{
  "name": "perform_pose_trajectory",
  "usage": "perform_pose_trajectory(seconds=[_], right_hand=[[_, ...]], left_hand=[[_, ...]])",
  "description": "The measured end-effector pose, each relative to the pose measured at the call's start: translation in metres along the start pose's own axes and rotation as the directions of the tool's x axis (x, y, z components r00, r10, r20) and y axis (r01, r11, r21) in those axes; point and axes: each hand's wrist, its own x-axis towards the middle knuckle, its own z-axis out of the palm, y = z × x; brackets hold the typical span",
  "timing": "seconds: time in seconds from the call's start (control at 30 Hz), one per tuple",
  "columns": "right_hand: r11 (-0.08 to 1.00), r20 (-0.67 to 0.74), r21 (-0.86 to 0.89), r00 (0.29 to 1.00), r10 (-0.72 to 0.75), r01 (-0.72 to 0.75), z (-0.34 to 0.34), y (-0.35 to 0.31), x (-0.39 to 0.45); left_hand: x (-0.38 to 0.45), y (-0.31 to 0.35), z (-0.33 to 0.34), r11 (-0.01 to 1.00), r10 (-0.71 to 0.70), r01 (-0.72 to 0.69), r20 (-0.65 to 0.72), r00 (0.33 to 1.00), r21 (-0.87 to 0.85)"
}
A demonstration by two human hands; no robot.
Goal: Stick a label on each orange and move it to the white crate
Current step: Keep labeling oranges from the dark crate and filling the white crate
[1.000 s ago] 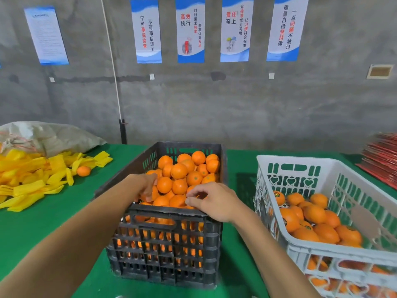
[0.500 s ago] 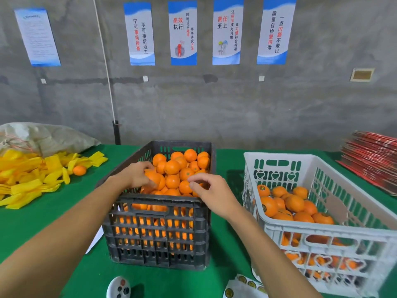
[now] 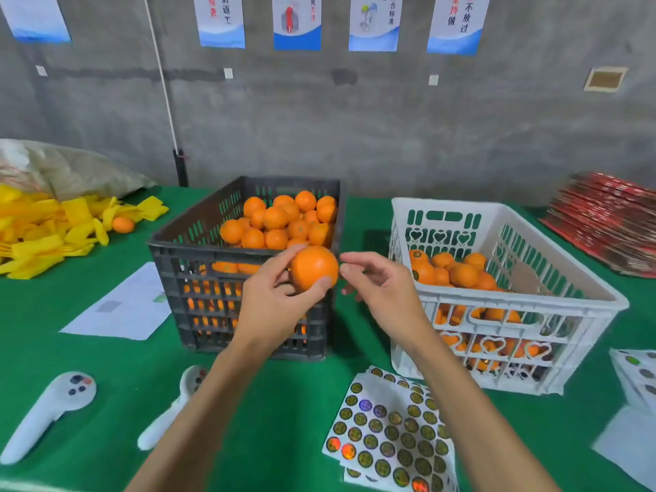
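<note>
1. Green table (image 3: 42, 349): black crate (image 3: 184, 257) at centre, heaped with oranges; white crate (image 3: 585, 296) just beside it on the right, partly filled.
2. Label sheets (image 3: 390, 431) lie flat on the table, near side, below and slightly right of both hands.
3. Left hand (image 3: 273, 300): fingers and thumb curled round one orange (image 3: 314, 266), held in the air in front of the black crate's near right corner.
4. Right hand (image 3: 380, 282): empty, fingers loosely spread, tips just beside the orange; cannot tell if touching.
5. Judgement: no label visible on the held orange. Right hand is the free one and the nearer to the sheets; next reach is down and toward the body, then back up to the fruit. White crate lies to the right of the orange.
</note>
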Motion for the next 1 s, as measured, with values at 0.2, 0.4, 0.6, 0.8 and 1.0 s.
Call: perform_pose_trajectory(seconds=[0.2, 0.4, 0.6, 0.8, 1.0], right_hand=[[0.975, 0.028, -0.012, 0.974, 0.224, -0.224, -0.014, 0.067, -0.066], [0.802, 0.058, -0.513, 0.92, 0.389, -0.306, -0.009, 0.124, -0.107], [0.577, 0.048, -0.785, 0.906, 0.421, -0.227, -0.001, 0.139, -0.119], [0.448, 0.05, -0.884, 0.926, 0.375, -0.134, 0.006, 0.139, -0.11], [0.381, 0.032, -0.918, 0.937, 0.348, -0.11, 0.01, 0.134, -0.105]], left_hand=[[-0.066, -0.066, 0.03, 0.967, -0.256, 0.255, 0.097, 0.962, 0.023], [-0.104, -0.105, 0.051, 0.746, -0.618, 0.611, 0.065, 0.783, -0.266], [-0.133, -0.112, 0.065, 0.642, -0.701, 0.647, 0.028, 0.713, -0.411], [-0.145, -0.115, 0.071, 0.708, -0.633, 0.561, -0.033, 0.773, -0.429], [-0.156, -0.115, 0.074, 0.832, -0.522, 0.5, -0.034, 0.853, -0.242]])
